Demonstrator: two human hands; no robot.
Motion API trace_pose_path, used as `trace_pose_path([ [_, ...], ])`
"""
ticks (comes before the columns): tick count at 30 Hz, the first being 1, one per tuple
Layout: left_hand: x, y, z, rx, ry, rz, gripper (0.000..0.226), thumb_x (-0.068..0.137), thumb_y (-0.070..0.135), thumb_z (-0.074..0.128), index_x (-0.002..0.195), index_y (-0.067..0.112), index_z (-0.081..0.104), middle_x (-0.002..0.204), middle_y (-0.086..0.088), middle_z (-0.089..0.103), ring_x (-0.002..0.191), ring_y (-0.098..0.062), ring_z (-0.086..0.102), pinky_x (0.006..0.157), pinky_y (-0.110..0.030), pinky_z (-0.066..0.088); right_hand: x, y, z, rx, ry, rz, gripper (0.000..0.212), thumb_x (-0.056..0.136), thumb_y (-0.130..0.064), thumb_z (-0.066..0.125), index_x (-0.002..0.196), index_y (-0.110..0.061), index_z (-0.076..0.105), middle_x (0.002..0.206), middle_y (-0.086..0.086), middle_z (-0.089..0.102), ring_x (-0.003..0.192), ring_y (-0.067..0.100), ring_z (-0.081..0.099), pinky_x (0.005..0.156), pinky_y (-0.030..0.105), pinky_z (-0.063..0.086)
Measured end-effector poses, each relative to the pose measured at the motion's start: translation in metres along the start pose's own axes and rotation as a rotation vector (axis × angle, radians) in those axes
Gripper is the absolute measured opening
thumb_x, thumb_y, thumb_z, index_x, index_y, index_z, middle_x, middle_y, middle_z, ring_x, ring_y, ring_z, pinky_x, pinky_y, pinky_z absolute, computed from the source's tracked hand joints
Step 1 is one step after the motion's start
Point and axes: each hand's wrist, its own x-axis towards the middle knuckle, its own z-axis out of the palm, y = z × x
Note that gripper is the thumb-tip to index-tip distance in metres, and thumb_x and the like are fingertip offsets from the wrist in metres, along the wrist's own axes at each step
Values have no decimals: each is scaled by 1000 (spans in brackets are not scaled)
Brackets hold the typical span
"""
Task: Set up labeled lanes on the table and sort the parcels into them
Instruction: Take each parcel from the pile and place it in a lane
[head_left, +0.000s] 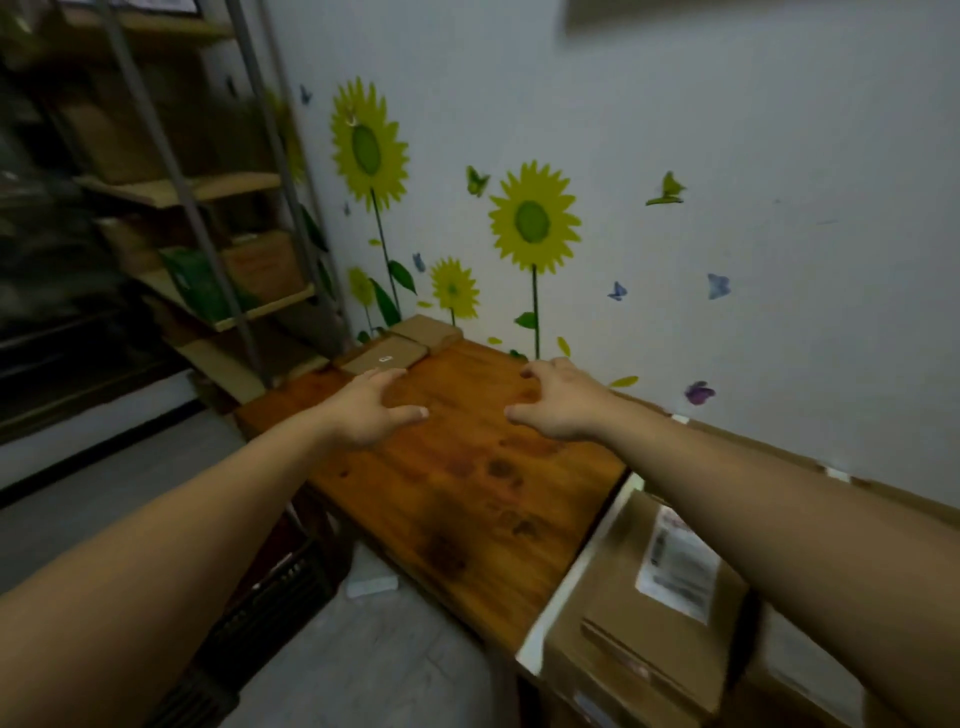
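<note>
A wooden table (457, 499) stands against the wall with sunflower stickers. Two flat brown cardboard parcels lie at its far end: one (387, 355) bears a small white label, the other (428, 330) sits behind it by the wall. My left hand (371, 410) hovers over the tabletop just in front of the labelled parcel, fingers spread and empty. My right hand (558, 402) hovers over the table to the right, fingers curled apart, also empty. Larger cardboard boxes (660, 597) with a white shipping label are stacked at the near right, partly under my right forearm.
A metal shelf rack (208, 218) holding boxes and a green bag stands to the left of the table. A dark crate (275, 597) and a small white object (371, 584) lie on the grey floor beside the table.
</note>
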Motion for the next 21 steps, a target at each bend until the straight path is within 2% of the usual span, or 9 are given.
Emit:
trace_pose_path([
  [2,32,-9,-16,4,2,-14,74,86,49,58,148,29,22,157,-3,13,141,-27,18,108,-40,30,42,-9,3,32,-6,3,79,79,-62,58,144,-25,32,148,9,30,130,31,39,103,39,39],
  [5,76,-29,-39,48,6,-27,74,86,49,57,147,30,20,157,-3,13,142,-27,15,113,-47,21,100,-25,7,42,-28,-4,83,79,-63,58,147,-24,29,149,10,29,131,31,38,104,39,37],
  [9,131,-62,-68,17,-17,-70,74,86,50,57,147,29,21,155,-4,17,138,-30,26,108,-52,31,164,-46,14,67,-39,-2,86,79,-61,59,148,-22,27,149,11,31,132,30,37,104,37,34],
  [12,172,-86,-84,45,-13,-74,75,86,51,56,148,27,20,156,-4,15,140,-28,20,112,-46,24,205,-59,24,50,-57,-2,84,80,-60,59,148,-22,27,148,11,32,132,30,37,105,37,34],
  [15,213,-109,-96,31,-34,-52,74,86,49,57,147,27,22,154,-4,18,138,-27,24,108,-42,27,243,-72,33,44,-63,32,83,81,-60,58,148,-22,26,148,11,32,132,30,37,107,39,35],
  [21,300,-165,-129,51,-46,2,76,84,49,60,147,28,23,156,-3,14,140,-29,22,112,-47,24,323,-113,56,60,-29,127,83,82,-58,59,148,-23,25,145,12,34,129,31,41,100,34,36],
])
